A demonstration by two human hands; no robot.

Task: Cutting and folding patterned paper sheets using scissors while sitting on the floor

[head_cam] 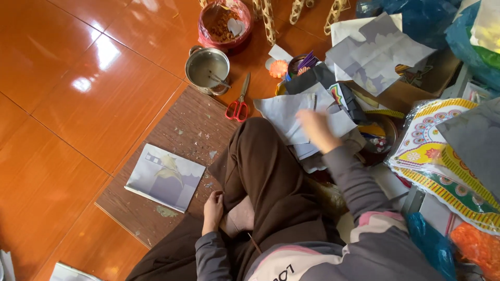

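I sit cross-legged on the floor in brown trousers. My right hand [316, 129] reaches forward over a pile of grey-white paper sheets [284, 115] beyond my knee; it is blurred, and whether it grips a sheet is unclear. My left hand [212, 206] rests by my foot at the edge of a worn wooden board [179, 130], fingers curled, holding nothing I can see. A grey printed sheet [165, 177] lies on the board to the left of that hand.
Red-handled scissors [239, 102] lie past the board, beside a small steel pot [207, 69]. A red bowl [225, 22] and bamboo frames [268, 18] are farther off. Cut paper sheets [374, 49], a colourful patterned sheet [442, 151] and blue bags [416, 18] crowd the right. Orange tiles [67, 104] spread left.
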